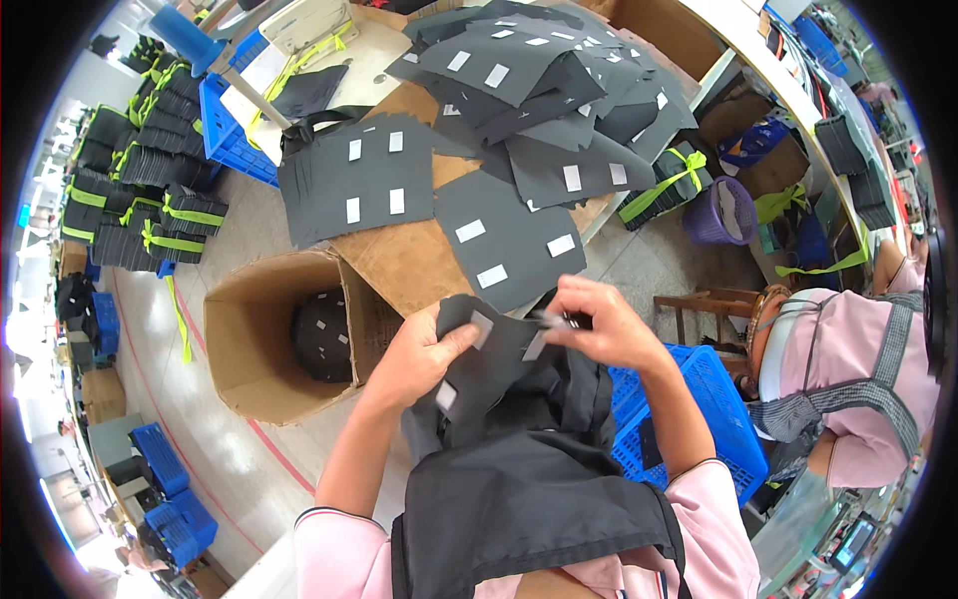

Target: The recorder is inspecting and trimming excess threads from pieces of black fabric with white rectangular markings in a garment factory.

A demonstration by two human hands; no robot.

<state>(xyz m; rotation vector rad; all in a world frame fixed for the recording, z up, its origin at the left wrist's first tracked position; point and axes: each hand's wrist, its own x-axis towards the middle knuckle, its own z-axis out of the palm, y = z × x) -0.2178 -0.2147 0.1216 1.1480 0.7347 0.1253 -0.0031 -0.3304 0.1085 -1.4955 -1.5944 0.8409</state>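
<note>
- The bench (399, 268) carries a loose heap of dark grey sheets (509, 75); overlapping and slightly curled, they look light, thin and bendable.
- The open cardboard box (239, 349) stands left of the lap, with more dark pieces inside.
- The held sheet (489, 371) is between both hands, above the black apron (539, 489) and just off the bench's near edge. It bows as it is held, so I judge it light and springy, more likely to crease than break; whether it is slippery I cannot tell.
- The left grip (417, 357) pinches its left edge, thumb on top: a sound hold, best kept near the rim.
- The right grip (602, 324) is closed around a small metal-looking tool (555, 320), blurred, at the sheet's upper right; whether it also clasps the sheet is unclear.
- White patches (446, 395) dot the sheet; fingers should press them lightly.
</note>
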